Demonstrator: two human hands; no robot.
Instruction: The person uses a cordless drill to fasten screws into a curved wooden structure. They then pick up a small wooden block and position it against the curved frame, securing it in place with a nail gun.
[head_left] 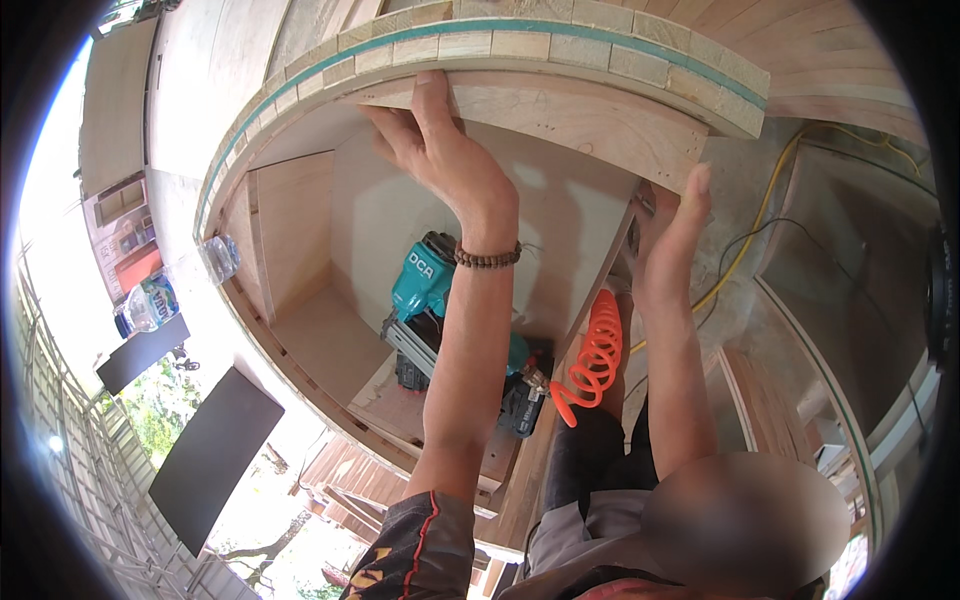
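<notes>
A pale wooden board (pixel 570 120) lies along the underside of a curved edge made of light wood blocks with a green stripe (pixel 540 45). My left hand (pixel 445 160), with a braided bracelet at the wrist, grips the board toward its left end, one finger laid up its face. At the board's right end my right hand (pixel 665 230) has its thumb against the corner; its other fingers are partly hidden behind. Below my hands, inside the wooden cabinet (pixel 300 220), rests a teal nail gun (pixel 420 285), partly covered by my left forearm.
A coiled orange air hose (pixel 597 350) runs beside a teal and black power tool (pixel 525 395). A yellow cable (pixel 765 210) crosses the floor at right. On the left stand a clear plastic cup (pixel 220 258) and a water bottle (pixel 153 303). More panels (pixel 850 240) lean at right.
</notes>
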